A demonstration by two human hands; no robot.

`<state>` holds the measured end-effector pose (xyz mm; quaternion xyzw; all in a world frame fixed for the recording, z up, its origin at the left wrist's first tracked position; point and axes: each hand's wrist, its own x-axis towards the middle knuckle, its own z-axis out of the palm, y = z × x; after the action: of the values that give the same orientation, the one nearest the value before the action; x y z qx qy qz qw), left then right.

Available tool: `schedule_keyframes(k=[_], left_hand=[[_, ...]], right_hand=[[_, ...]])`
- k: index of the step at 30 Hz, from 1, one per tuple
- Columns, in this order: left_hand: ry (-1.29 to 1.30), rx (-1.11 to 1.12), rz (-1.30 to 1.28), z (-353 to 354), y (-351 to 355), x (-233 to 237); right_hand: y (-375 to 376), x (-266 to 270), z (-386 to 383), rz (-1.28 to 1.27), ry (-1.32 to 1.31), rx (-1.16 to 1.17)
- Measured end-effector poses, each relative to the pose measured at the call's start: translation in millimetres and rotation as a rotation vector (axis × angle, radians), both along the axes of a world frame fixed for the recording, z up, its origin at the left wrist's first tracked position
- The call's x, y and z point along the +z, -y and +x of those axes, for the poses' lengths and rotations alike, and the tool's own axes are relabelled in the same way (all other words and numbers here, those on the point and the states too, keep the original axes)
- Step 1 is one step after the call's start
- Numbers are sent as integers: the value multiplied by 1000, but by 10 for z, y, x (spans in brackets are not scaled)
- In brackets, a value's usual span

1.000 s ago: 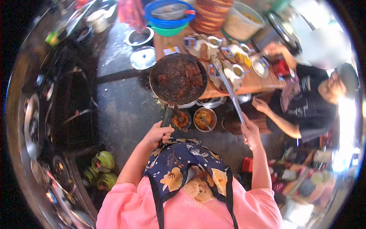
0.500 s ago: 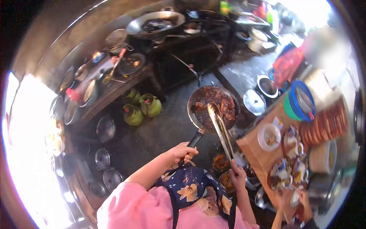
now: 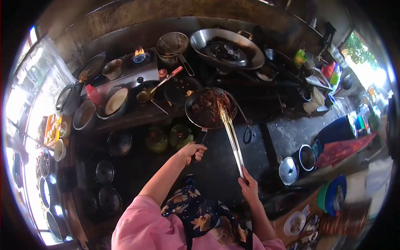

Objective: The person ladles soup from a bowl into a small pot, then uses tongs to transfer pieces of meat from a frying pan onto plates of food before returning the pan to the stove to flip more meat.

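My left hand [image 3: 193, 153] is closed around the handle of a frying pan [image 3: 196, 118], which I hold up in front of the stove counter. Dark, reddish-brown sauced food [image 3: 213, 101] lies in the pan; its exact kind I cannot make out. In my right hand [image 3: 249, 186] is a pair of long metal tongs [image 3: 233, 141], gripped near the lower end. The tongs' far tips reach into the pan and touch the food.
A lit burner [image 3: 139, 56] flames at the back left of the counter. Nearby are a strainer [image 3: 173, 43], a large wok [image 3: 201, 40] and a ladle [image 3: 143, 96]. Green gas cylinders [image 3: 181, 136] stand below. At lower right, a table holds a white bowl [image 3: 294, 223].
My view has turned from the food table toward the stove. The pan and tongs have moved with me to the counter's edge, both still held.
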<state>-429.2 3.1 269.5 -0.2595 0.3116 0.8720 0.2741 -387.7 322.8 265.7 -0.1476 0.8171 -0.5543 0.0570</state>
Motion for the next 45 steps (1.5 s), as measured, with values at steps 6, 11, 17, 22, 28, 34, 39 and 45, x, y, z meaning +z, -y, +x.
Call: schedule_keyframes(k=[6, 11, 17, 22, 28, 34, 39, 45], left_hand=[[-24, 51, 71, -1366, 815, -261], [27, 159, 21, -2046, 1099, -353], [8, 253, 26, -2508, 1268, -442], [-33, 238, -74, -2458, 1304, -374], [-63, 258, -140, -2460, 1343, -304], [43, 495, -254, -2084, 1421, -167], [516, 945, -1539, -1524, 1632, -825], [420, 972, -1025, -1537, 2110, -1457]], right_hand=[[1019, 66, -1310, 148, 140, 22], [1706, 271, -2115, 291, 273, 23], [2358, 107, -3101, 348, 147, 131], [2661, -124, -3575, 407, -198, 259], [2690, -232, -3858, 400, -75, 377], [2659, -8, -4038, 395, -63, 476], [3160, 567, -3990, 169, -553, 443], [4688, 778, -4048, 345, -1004, 826]])
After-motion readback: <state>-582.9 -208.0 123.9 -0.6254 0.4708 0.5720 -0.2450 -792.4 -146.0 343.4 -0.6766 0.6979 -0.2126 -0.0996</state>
